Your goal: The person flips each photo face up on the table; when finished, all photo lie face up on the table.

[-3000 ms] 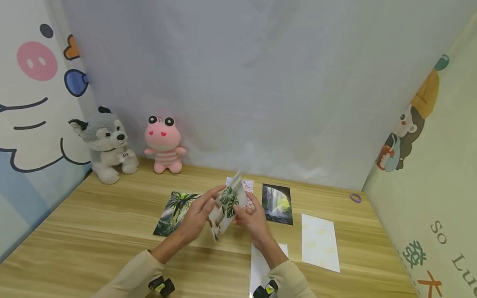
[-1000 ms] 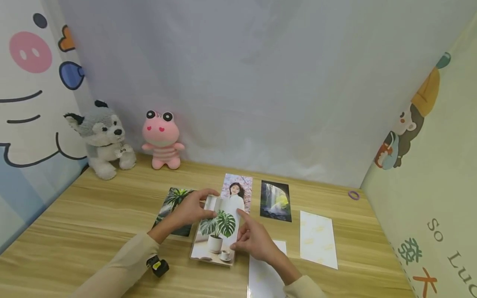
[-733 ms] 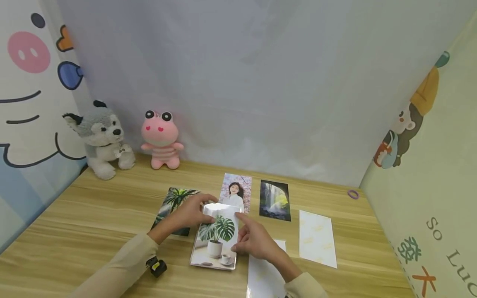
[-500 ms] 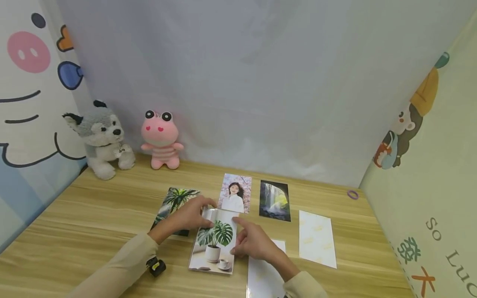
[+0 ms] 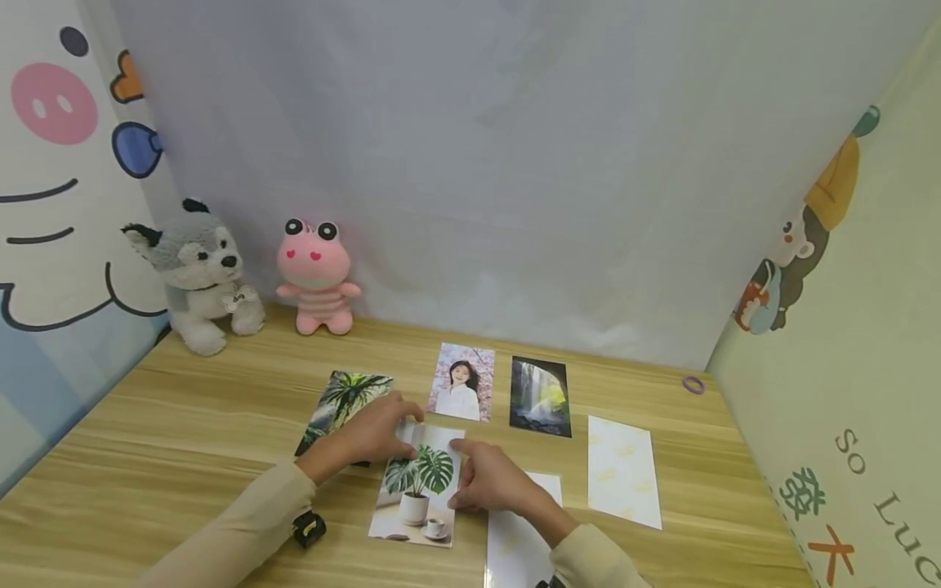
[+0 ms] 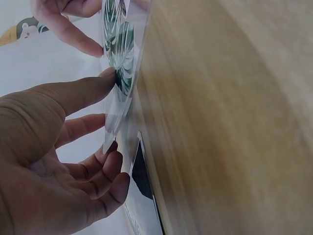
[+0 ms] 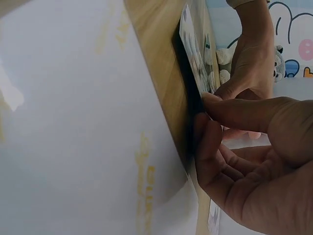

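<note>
A glossy photo (image 5: 416, 490) of a potted monstera and a cup is held just over the table, low and nearly flat. My left hand (image 5: 372, 429) grips its upper left corner, thumb on the picture side; in the left wrist view a clear film edge shows by the thumb (image 6: 93, 93). At the right edge my right hand (image 5: 494, 482) pinches the photo between thumb and curled index finger, which the right wrist view shows from close by (image 7: 210, 110). Partly under my left hand lies a green palm photo (image 5: 353, 392).
Behind lie a portrait photo (image 5: 461, 400) and a waterfall photo (image 5: 540, 396). Two white face-down sheets, one at the right (image 5: 625, 469) and one by my right forearm (image 5: 515, 555), lie on the table. A purple ring (image 5: 693, 384), a husky plush (image 5: 209, 278) and a pink plush (image 5: 318, 278) stand farther back.
Both hands have brought the monstera photo down from a raised, tilted pose and drawn it toward me. The portrait photo, partly covered before, now shows fully.
</note>
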### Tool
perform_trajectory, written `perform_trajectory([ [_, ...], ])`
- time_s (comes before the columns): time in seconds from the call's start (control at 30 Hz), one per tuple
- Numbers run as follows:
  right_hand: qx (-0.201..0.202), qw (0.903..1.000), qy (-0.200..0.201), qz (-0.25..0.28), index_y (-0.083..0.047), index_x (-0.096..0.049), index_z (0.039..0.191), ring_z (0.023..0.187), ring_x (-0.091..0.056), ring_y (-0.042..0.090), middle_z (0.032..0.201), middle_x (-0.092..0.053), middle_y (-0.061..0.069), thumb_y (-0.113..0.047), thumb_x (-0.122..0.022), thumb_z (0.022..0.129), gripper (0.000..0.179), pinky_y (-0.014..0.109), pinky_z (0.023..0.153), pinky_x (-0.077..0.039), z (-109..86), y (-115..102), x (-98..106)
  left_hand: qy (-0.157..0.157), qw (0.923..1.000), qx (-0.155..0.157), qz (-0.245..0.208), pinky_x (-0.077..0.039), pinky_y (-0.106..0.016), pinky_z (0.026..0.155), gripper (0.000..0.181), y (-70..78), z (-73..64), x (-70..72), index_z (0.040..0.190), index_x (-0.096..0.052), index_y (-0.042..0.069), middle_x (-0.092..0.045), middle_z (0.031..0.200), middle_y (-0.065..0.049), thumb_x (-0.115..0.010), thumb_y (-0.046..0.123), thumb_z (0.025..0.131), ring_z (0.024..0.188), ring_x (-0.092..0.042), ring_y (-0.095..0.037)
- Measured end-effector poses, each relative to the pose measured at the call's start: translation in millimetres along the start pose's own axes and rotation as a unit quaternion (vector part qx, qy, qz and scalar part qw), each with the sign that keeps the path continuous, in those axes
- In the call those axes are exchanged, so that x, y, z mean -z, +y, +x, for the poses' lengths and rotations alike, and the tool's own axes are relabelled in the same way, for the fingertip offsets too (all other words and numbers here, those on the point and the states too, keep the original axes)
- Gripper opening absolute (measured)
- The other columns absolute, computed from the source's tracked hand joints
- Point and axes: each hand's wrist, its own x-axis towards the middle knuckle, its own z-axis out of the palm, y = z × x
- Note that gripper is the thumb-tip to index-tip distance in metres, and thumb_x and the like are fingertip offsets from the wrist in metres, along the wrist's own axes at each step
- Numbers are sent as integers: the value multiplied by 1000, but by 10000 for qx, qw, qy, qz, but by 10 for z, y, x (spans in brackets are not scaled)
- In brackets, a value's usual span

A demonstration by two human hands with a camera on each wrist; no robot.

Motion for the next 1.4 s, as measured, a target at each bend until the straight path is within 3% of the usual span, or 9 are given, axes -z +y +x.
perform_trajectory([
  [0.4,-224,9991,-117,-337,10,-46,141,50,-55,8,63,-66,1,1,-84,73,79,22,48,-44,54,-44,-19,-8,9988,-136,461,-41,-33,69,45,-4,-11,43,102,-74,9,-57,88,-5,-93,27,66,78,-47,-16],
  [0.97,-160,9986,58,-507,12,-49,137,51,-56,9,63,-65,2,-1,-84,73,75,23,49,-44,16,-46,49,-247,9981,220,519,-37,-34,69,41,40,18,73,104,-74,14,-53,93,-4,-91,29,70,84,-46,-19],
  [1.23,-44,9964,576,-623,8,-56,132,59,-53,11,70,-62,1,-7,-80,80,59,25,52,-43,-119,46,344,-26,9992,-356,184,-36,-31,71,40,56,0,37,112,-73,11,-53,93,-5,-86,25,77,83,-42,-15],
  [1.4,-133,9940,781,-754,8,-56,132,69,-55,15,81,-63,5,-9,-82,80,61,27,59,-45,-282,218,514,184,9956,-918,-35,-39,-32,74,42,200,-14,-21,118,-71,8,-57,100,-5,-82,27,82,88,-46,-15],
])
